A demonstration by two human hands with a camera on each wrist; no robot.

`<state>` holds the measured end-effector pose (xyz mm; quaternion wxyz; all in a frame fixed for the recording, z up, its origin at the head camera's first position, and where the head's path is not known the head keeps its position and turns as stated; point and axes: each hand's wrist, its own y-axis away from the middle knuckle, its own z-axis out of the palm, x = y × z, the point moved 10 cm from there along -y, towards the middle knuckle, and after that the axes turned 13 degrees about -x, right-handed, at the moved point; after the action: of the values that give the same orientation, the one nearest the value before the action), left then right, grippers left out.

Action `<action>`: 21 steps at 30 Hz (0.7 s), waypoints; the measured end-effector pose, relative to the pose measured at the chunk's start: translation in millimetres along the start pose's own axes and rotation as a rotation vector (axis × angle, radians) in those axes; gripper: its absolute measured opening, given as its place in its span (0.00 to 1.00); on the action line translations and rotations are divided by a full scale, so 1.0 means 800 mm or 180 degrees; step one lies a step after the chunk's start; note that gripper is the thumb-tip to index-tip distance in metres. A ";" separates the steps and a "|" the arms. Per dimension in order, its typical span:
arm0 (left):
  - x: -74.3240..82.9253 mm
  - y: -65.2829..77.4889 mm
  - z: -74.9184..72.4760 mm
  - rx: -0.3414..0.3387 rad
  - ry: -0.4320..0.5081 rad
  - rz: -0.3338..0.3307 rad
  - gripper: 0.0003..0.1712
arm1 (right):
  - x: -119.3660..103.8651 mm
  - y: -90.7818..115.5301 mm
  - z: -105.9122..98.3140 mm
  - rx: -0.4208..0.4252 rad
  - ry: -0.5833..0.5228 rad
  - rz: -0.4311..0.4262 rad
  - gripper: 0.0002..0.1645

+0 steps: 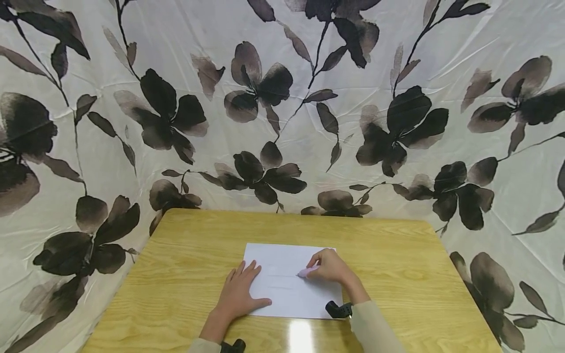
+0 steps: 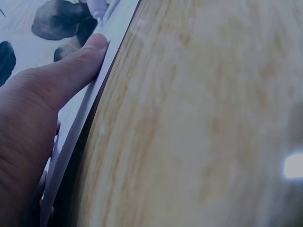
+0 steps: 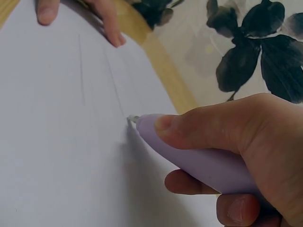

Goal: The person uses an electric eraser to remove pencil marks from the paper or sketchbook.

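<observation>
A sheet of white paper (image 1: 295,303) lies on the wooden table, with thin faint lines across its middle. My left hand (image 1: 239,293) rests spread on the left part of the sheet, thumb stretched along the near edge. In my right hand (image 1: 334,268) is a thick lavender pen-shaped tool (image 3: 203,163), pinched between thumb and fingers. Its small pale tip (image 3: 133,118) is right at the end of one line, in the right wrist view. The left thumb (image 2: 78,64) lies along the paper's edge in the left wrist view.
The yellowish wooden table (image 1: 190,245) has rounded far corners and extends around the sheet. Behind it hangs a white cloth (image 1: 326,162) with dark flowers. Black wrist straps (image 1: 339,310) sit by the sleeves. Light glares off the table's near side.
</observation>
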<state>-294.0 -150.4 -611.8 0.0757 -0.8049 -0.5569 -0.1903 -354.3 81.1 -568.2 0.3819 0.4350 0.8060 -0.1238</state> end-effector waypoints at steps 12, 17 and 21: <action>0.001 0.001 0.002 0.0027 -0.0015 0.0005 0.61 | -0.004 0.002 0.005 0.0006 0.0042 -0.0053 0.08; 0.004 -0.001 -0.001 0.0080 -0.0036 0.0058 0.60 | -0.004 -0.001 0.003 0.0053 0.0026 -0.0060 0.08; 0.005 -0.002 -0.001 0.0056 -0.0029 0.0060 0.60 | -0.001 0.003 0.001 0.0075 0.0025 -0.0025 0.08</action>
<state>-294.5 -146.5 -609.6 0.0820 -0.8103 -0.5514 -0.1810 -352.0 81.5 -568.1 0.3731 0.4368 0.8077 -0.1331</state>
